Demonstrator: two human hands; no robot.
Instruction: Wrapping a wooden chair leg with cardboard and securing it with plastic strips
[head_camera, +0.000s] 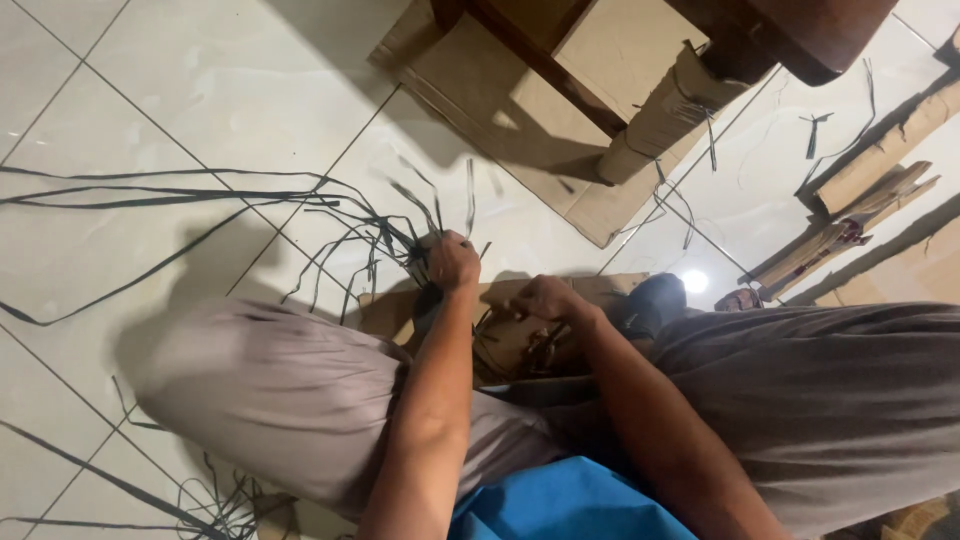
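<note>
- Dark, flat strips are fanning out across the pale floor tiles at centre left of the frame, where we are gathering their near ends into one bunch.
- We are closing our left hand into a fist around that bunch, just left of the frame's centre, with the loose ends trailing away toward the left edge.
- We are pressing our right hand down, its fingers curled narrow, onto a flat cardboard piece lying between our knees; whether it is pinching a strip we cannot tell.
- The two hands are working near each other, the left one slightly higher in the frame.
- We are sitting low, with grey trousers filling the lower left and lower right, and a blue cloth showing at the bottom centre.
- More cardboard sheets are lying at upper centre beneath dark wooden furniture, one leg of which is wrapped in a cardboard sleeve.
- Rolled and folded cardboard scraps are resting along the right edge.
- A small bright light is glowing beside a dark object, just right of our right hand.
- Further strips are curling over the tiles in the lower left corner.
</note>
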